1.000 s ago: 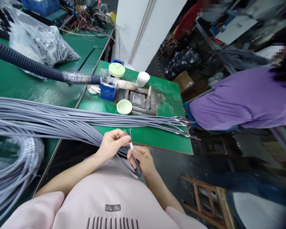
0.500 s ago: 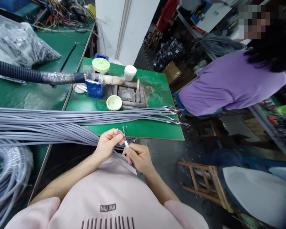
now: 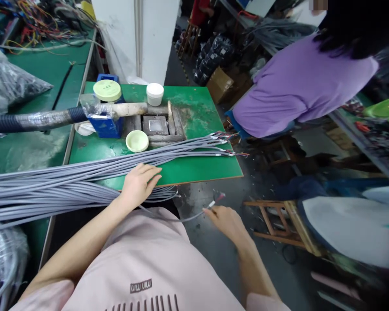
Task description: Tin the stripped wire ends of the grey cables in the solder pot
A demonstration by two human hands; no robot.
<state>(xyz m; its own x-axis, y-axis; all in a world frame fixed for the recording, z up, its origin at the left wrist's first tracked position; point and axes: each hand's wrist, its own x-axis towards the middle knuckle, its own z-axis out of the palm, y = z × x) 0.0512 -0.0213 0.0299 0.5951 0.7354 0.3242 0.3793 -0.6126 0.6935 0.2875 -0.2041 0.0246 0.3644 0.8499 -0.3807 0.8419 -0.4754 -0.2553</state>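
My right hand (image 3: 226, 220) pinches a grey cable (image 3: 192, 217) close to its end, out past the table's front edge. Beyond the fingers show a white sleeve and thin coloured wires, smeared by motion. The cable curves back to the left in front of my body. Over the near edge of the green table, my left hand (image 3: 141, 183) has its fingers stretched out with the thumb apart, nothing visible in it. It lies by a long bundle of grey cables (image 3: 116, 163), whose stripped ends point right. A second bundle (image 3: 84, 194) runs lower, partly under my left wrist.
A soldering pot (image 3: 156, 125) is set in the table (image 3: 197, 168), with a pale green bowl (image 3: 137, 141) and a white tub (image 3: 154, 94) beside it. A ribbed hose (image 3: 48, 119) rests on a blue holder (image 3: 106, 126). A person in purple (image 3: 307, 82) sits at right, near a wooden stool (image 3: 285, 224).
My right hand has moved right and away from the left, carrying the cable end. My left hand has let go of the wires and shifted left towards the bundle. The view has turned slightly right.
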